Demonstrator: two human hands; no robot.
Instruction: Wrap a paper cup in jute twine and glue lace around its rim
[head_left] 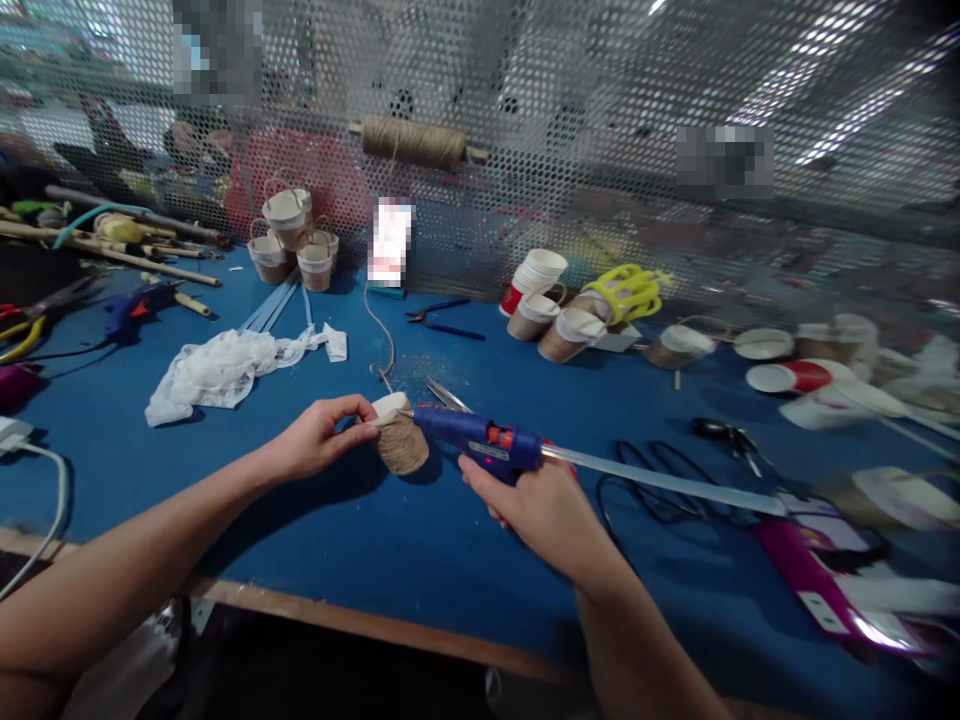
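My left hand (pixel 326 435) pinches the white rim of a small cup wrapped in brown twine (pixel 403 447), which is tilted above the blue table. In my right hand (pixel 536 500) is a blue glue gun (pixel 480 436), its nozzle at the cup's white rim. A long clear glue stick (pixel 660 478) sticks out of the gun's back end. Just behind the gun lie scissors (pixel 448 395), partly hidden by it. A strand of twine (pixel 388 335) runs down towards the cup from the back.
A twine spool (pixel 412 142) hangs on the perforated metal screen. White cloth (pixel 214 375), pliers (pixel 446 313) and a second glue gun (pixel 131 312) lie around. Finished-looking small baskets (pixel 289 215) stand at back left. Paper cups (pixel 541 268), black cable (pixel 667 485) and a purple box (pixel 806 580) are on the right.
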